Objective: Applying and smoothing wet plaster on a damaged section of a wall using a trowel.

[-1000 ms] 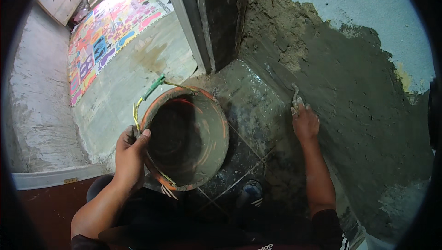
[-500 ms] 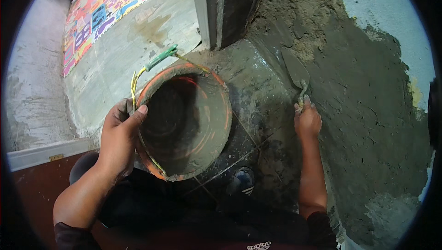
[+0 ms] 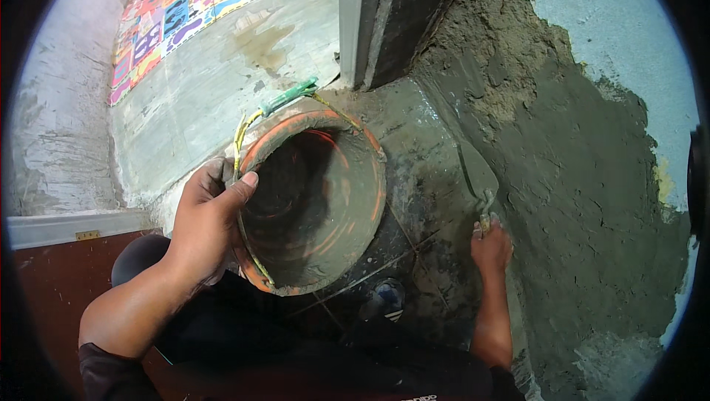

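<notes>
My left hand (image 3: 211, 209) is closed on the left rim of an orange bucket (image 3: 347, 231), thumb over the edge. Grey mortar coats the inside of the bucket, and its mouth tilts toward me. A yellow cord handle with a green grip (image 3: 290, 96) stands above the far rim. In my right hand (image 3: 491, 244) is the handle of a pointing trowel (image 3: 477, 168). The blade lies along the foot of the wall, against the wet mortar (image 3: 584, 201) that covers much of it.
Grey door frame (image 3: 360, 24) rises beyond the bucket. Behind it, a colourful mat (image 3: 200, 2) lies on a concrete floor (image 3: 200, 98) with a wet patch. Dark tiles (image 3: 392, 253) smeared with mortar and my shoe (image 3: 388, 297) show below. Rough mortar (image 3: 495, 53) marks the upper wall.
The trowel and my right hand have drawn down toward me along the foot of the wall. The view has shifted a little; my left hand keeps its hold on the bucket.
</notes>
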{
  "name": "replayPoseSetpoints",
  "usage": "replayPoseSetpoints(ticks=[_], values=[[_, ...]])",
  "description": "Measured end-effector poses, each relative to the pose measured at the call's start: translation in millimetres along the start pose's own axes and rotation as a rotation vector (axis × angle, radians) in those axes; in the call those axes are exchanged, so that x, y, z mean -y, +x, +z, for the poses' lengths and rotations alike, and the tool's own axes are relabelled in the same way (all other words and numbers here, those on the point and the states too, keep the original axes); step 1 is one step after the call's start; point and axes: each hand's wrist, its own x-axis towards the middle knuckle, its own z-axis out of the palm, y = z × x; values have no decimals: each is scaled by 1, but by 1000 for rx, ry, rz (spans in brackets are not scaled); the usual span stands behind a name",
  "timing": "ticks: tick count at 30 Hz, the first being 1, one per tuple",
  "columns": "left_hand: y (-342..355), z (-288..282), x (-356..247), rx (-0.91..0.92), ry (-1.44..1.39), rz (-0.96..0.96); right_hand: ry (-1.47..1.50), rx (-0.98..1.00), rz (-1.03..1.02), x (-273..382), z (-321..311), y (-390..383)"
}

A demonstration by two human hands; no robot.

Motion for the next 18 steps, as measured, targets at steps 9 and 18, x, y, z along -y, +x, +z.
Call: replayPoseSetpoints(ticks=[9, 18], values=[[3, 5, 4, -40, 35, 29, 158, -29, -180, 12, 17, 24], [1, -1, 6, -11, -10, 46, 192, 16, -207, 16, -66, 29]])
